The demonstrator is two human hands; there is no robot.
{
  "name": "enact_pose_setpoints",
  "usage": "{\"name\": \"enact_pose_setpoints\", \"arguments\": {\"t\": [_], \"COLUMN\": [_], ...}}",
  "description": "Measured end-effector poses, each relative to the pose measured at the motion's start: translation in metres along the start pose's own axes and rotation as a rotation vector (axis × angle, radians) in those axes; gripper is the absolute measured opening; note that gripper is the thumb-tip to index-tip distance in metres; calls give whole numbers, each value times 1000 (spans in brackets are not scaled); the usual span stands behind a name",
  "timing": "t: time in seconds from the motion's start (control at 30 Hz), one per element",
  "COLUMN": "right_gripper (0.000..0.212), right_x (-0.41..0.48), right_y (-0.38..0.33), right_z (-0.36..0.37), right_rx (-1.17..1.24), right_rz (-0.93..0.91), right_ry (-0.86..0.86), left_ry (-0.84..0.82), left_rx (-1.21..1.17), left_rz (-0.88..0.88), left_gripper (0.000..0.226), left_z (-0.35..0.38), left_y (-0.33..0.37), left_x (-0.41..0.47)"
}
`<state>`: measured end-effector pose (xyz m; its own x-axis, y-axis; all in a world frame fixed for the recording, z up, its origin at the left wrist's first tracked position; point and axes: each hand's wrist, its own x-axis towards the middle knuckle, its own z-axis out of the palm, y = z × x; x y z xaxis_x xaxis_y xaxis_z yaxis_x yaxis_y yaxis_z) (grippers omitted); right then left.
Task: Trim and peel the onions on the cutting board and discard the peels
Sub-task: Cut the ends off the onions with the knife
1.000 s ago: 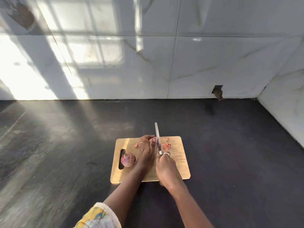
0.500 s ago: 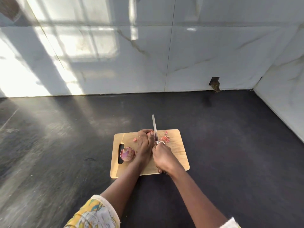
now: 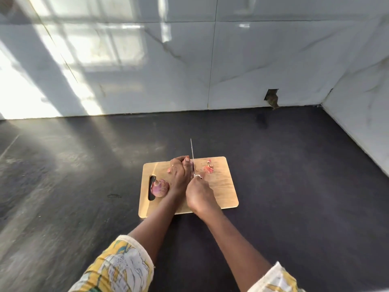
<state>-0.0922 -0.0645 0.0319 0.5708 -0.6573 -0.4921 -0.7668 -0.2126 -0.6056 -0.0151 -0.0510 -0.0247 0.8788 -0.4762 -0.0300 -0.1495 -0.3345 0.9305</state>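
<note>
A wooden cutting board [image 3: 223, 190] lies on the dark counter. My left hand [image 3: 179, 175] is curled over an onion near the board's far edge; the onion is almost wholly hidden under the fingers. My right hand [image 3: 199, 194] grips the handle of a knife [image 3: 192, 153], whose blade points away from me and stands right beside my left fingertips. A second purple onion [image 3: 160, 188] rests by the board's handle slot. Reddish peel scraps [image 3: 208, 169] lie on the board to the right of the blade, and a small bit [image 3: 168, 170] lies to the left of my left hand.
The dark counter [image 3: 294, 175] stretches around the board on all sides. Marble-tiled walls [image 3: 231, 60] close it off at the back and on the right. A small hole [image 3: 272, 98] shows low in the back wall.
The view has shifted, so the board sits lower in frame. Both hands keep their hold; the knife stays beside my left fingers, with its blade slightly further forward.
</note>
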Motion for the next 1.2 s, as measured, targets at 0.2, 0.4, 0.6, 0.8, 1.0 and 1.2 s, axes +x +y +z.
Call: {"name": "enact_pose_setpoints", "arguments": {"t": [0.2, 0.4, 0.6, 0.8, 1.0, 1.2], "right_gripper": [36, 37, 39, 41, 42, 43], "right_x": [12, -6, -1, -3, -7, 16], "right_y": [5, 17, 0, 5, 15, 1], "right_z": [-17, -10, -13, -20, -6, -11], "right_rx": [72, 127, 6, -23, -60, -84], "right_rz": [3, 95, 76, 18, 3, 41], "right_ry": [-98, -110, -50, -91, -119, -154], "left_ry": [-51, 3, 27, 42, 87, 73], "left_rx": [99, 150, 150, 165, 151, 116], "left_rz": [37, 33, 22, 33, -25, -23], "left_gripper": [42, 26, 27, 28, 29, 29], "left_z": [6, 8, 8, 9, 8, 6], "left_y": [-4, -3, -5, -4, -4, -3], "left_x": [-4, -1, 5, 5, 9, 7]}}
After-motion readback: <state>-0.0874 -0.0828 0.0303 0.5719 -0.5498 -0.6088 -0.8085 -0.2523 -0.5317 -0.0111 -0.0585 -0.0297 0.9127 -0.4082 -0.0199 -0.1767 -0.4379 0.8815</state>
